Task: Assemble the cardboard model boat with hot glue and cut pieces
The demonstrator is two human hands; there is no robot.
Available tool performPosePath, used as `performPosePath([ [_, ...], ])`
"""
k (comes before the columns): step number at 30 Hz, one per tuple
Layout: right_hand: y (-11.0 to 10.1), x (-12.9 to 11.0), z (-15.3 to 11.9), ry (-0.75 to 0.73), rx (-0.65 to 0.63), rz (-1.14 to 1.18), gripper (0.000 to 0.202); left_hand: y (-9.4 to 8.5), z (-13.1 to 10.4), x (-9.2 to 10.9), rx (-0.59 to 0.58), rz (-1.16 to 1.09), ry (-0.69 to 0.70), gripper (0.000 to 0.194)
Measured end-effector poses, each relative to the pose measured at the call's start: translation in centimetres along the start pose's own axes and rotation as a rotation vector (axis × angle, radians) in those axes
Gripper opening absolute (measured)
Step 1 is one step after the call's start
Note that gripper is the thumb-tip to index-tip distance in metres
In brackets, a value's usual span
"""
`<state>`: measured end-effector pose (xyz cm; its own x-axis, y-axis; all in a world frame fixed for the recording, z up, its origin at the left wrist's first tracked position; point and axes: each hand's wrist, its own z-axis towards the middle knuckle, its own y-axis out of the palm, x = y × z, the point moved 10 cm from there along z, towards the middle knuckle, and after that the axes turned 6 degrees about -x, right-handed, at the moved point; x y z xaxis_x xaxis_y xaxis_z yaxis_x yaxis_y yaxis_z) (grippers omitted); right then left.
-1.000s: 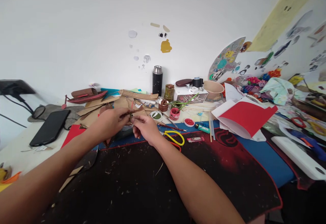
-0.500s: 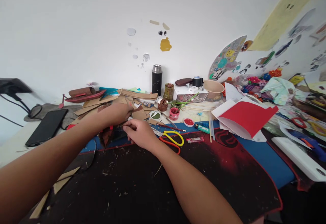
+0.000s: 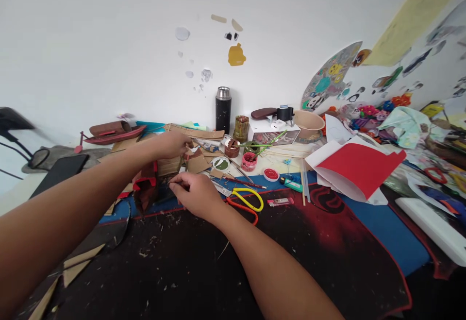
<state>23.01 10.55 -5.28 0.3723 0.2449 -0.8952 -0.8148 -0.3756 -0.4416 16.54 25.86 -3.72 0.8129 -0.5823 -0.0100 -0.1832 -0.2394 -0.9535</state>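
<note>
My left hand (image 3: 174, 145) reaches over the cardboard scraps (image 3: 197, 161), fingers bent together near a small white piece; what they hold is too small to make out. Nearer me, my right hand (image 3: 192, 191) has its thumb and forefinger curled close together beside the pile, and anything between them is too small to tell. A red and brown paper piece (image 3: 145, 184) lies left of my right hand, partly under my left forearm. Just right of my right hand are scissors (image 3: 247, 199) with yellow and orange handles.
Behind stand a black flask (image 3: 223, 111), paint jars (image 3: 249, 161) and a white box (image 3: 273, 133). A red model boat (image 3: 115, 135) and a phone (image 3: 60, 172) lie left. Red paper (image 3: 360, 167) and a white bar (image 3: 431, 230) are at right.
My left hand has moved up and away from my right hand, over the scraps. My right hand has shifted slightly left. More of the red and brown piece shows. The view has tilted slightly.
</note>
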Motion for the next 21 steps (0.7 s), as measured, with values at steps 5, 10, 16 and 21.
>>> performPosePath([
  [5,0.4,-0.8,0.1,-0.07,-0.012,-0.161,0.014,-0.5,3.5,-0.8,0.016,0.092,-0.103,0.041],
  [10,0.7,-1.2,0.0,-0.099,-0.03,-0.241,0.016,0.0,4.6,-0.5,-0.008,0.129,-0.12,0.032],
  [16,1.0,-1.4,-0.1,-0.079,-0.067,-0.306,0.02,0.2,4.4,0.5,-0.015,0.101,-0.115,0.028],
  [21,1.5,-1.4,-0.1,-0.074,-0.095,-0.371,0.024,0.0,4.5,0.9,0.02,0.059,-0.107,0.016],
])
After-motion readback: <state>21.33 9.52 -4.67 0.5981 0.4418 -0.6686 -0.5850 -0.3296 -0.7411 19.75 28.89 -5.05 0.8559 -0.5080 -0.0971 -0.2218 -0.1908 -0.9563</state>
